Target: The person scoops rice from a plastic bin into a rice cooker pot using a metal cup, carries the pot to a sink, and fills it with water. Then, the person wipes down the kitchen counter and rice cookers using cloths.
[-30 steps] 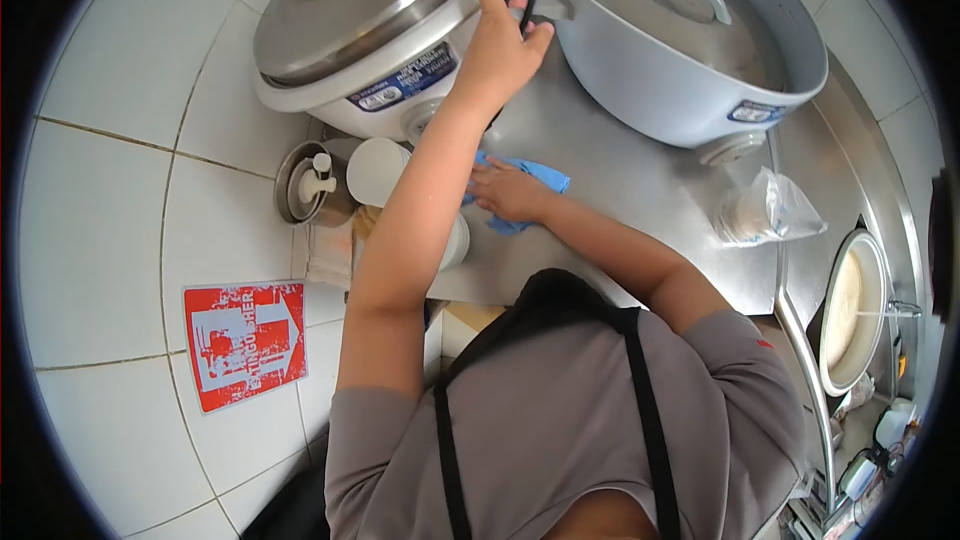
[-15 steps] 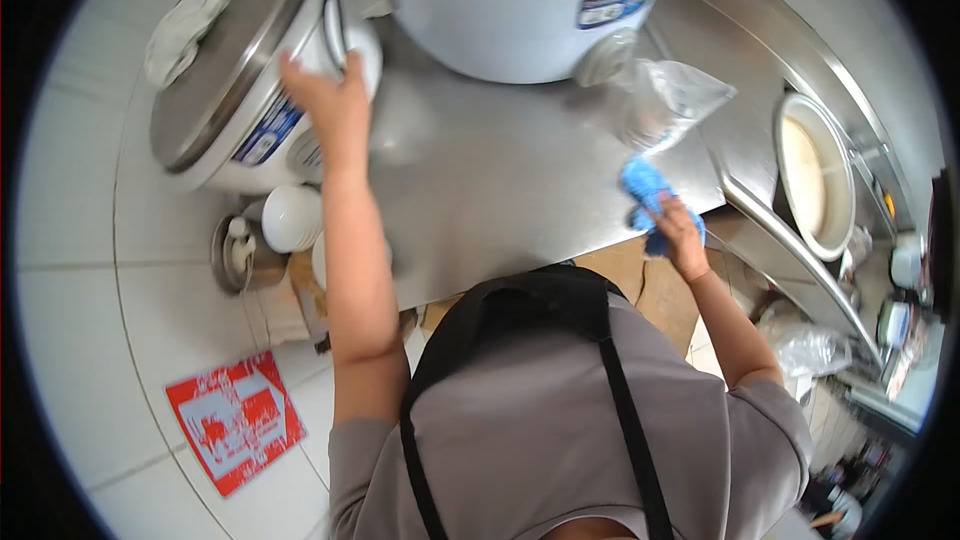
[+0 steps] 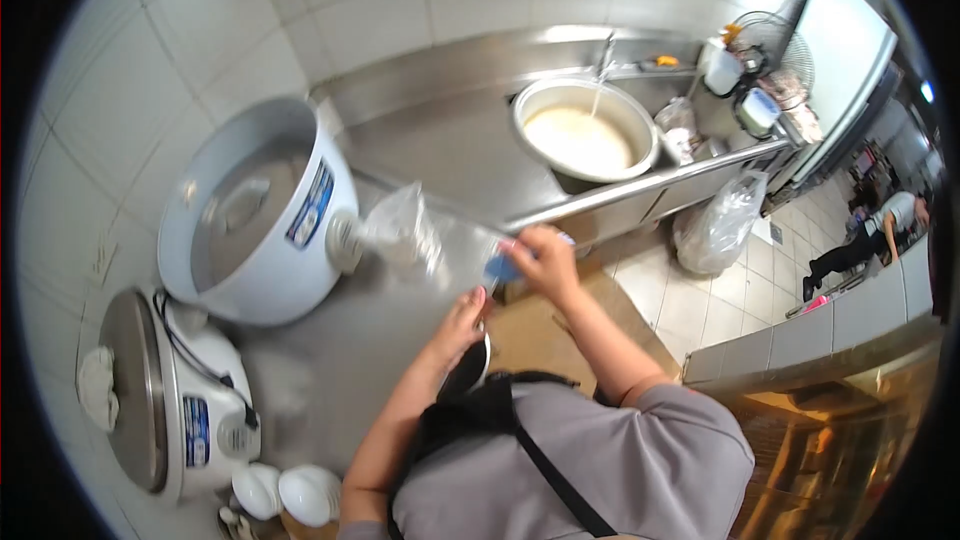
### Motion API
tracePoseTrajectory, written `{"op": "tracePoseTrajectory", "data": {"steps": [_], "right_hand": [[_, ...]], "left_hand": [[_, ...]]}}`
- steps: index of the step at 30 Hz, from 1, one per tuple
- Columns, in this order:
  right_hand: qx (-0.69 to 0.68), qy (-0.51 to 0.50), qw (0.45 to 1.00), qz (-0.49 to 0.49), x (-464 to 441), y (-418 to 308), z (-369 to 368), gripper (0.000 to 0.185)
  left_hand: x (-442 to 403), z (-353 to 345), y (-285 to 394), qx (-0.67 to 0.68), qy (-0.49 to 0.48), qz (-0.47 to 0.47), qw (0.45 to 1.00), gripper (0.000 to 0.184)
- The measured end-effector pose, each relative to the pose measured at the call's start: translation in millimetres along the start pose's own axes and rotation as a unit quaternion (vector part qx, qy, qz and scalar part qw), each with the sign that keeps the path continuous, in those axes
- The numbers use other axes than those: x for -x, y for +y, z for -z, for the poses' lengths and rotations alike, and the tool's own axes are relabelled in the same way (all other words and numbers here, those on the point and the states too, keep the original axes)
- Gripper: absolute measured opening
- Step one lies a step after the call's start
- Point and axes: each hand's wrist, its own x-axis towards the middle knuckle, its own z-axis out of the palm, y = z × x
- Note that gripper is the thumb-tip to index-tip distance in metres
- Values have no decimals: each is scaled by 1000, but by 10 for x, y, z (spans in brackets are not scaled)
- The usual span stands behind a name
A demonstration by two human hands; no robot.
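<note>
My right hand (image 3: 545, 262) is closed on a blue cloth (image 3: 503, 267) at the counter's front edge. Just to its left and nearer my body is my left hand (image 3: 460, 328), its fingers stretched toward the cloth with nothing visible in them. Below that hand shows a pale curved edge that I cannot make out. On the steel counter (image 3: 310, 380), a clear plastic bag (image 3: 405, 230) lies beyond my hands, against a large white round pot (image 3: 275, 285) whose top is uncovered.
A lidded white cooker (image 3: 210, 390) with a black cord and white bowls (image 3: 308, 496) stand at left. Water runs from a tap (image 3: 607, 55) into a basin (image 3: 530, 130) of cloudy liquid in the sink. A filled plastic bag (image 3: 715, 225) rests on the floor. Another person (image 3: 885, 225) is far right.
My view has turned right toward the sink. My left hand has left the cooker's side and come close to my right hand, which still holds the blue cloth.
</note>
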Motion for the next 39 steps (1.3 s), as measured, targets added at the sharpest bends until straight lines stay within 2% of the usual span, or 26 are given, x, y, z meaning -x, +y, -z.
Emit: {"op": "tracePoseTrajectory", "data": {"steps": [2, 5, 8, 9, 12, 13, 14, 16, 17, 18, 20, 21, 23, 24, 25, 27, 28, 29, 30, 31, 32, 34, 35, 36, 38, 39], "right_hand": [[-11, 8, 997, 80, -11, -106, 78, 33], [-60, -30, 996, 60, 49, -138, 194, 31], [-118, -48, 991, 34, 82, 0, 331, 27], [-127, -32, 991, 17, 74, 26, 425, 27], [-63, 27, 997, -32, 78, 293, 708, 23], [-66, 58, 995, -50, 73, 361, 810, 22], [-70, 87, 991, -68, 77, 430, 919, 21], [-215, 122, 955, -161, 74, 686, 1118, 21], [-307, 144, 917, -211, 108, 727, 1250, 17], [-289, 163, 917, -222, 124, 773, 1353, 23], [-357, 200, 874, -262, 174, 815, 1531, 29], [-307, 217, 893, -246, 212, 919, 1594, 32], [-179, 216, 928, -246, 332, 1353, 1735, 35], [-247, 198, 913, -258, 318, 1325, 1752, 34], [-312, 178, 894, -267, 287, 1297, 1788, 34], [-445, 149, 835, -289, 157, 1140, 1848, 32], [-471, 125, 827, -280, 117, 1153, 1826, 31], [-496, 100, 817, -275, 126, 1170, 1787, 31], [-524, 74, 804, -271, 150, 1146, 1721, 33], [-482, -39, 811, -329, 181, 1055, 1768, 41], [-485, -45, 811, -326, 201, 1057, 1764, 43], [-492, -59, 809, -317, 164, 1066, 1720, 50], [-562, -27, 779, -277, 119, 1055, 1681, 54], [-530, -7, 806, -263, 69, 908, 1607, 53], [-403, -49, 865, -296, -3, 932, 1426, 52], [-390, -72, 861, -317, -54, 1010, 1380, 50]], "left_hand": [[-273, -125, 103, 145, -144, 120, 972, 64], [-379, -561, 484, 232, -181, 87, 952, 66], [-942, -521, 322, 213, -145, 86, 962, 60], [-919, -600, 407, 179, -195, 67, 962, 60], [-986, -819, 392, -60, -125, -159, 977, 56], [-988, -889, 428, -135, -148, -179, 963, 40], [-1032, -915, 456, -196, -144, -196, 950, 37], [-1130, -996, 546, -311, -133, -231, 912, 30], [-1157, -1067, 604, -287, -118, -220, 925, 29], [-1178, -1116, 664, -299, -111, -226, 920, 27], [-1233, -1192, 778, -324, -97, -239, 910, 24], [-1252, -1225, 808, -302, -115, -242, 915, 24], [-1454, -1235, 769, -278, -77, -333, 898, 25], [-1486, -1254, 771, -265, -58, -376, 886, 25], [-1495, -1206, 805, -224, -116, -240, 938, 29], [-1508, -1228, 882, -59, -140, -190, 970, 37], [-1492, -1247, 930, 26, -149, -162, 975, 41], [-1481, -1245, 1000, 156, -233, -59, 958, 57], [-1364, -1195, 1081, 180, -244, 10, 953, 68], [-1331, -1157, 1057, 175, -265, 40, 947, 64], [-1300, -1103, 1043, 172, -284, 67, 941, 62], [-1334, -904, 1032, 110, -251, 13, 962, 56], [-1299, -778, 961, 81, -229, -4, 970, 54], [-1237, -684, 940, 63, -216, -9, 974, 51], [-1141, -535, 1049, 27, -189, -25, 981, 45], [-1065, -459, 1059, 13, -175, -33, 984, 39]]}}
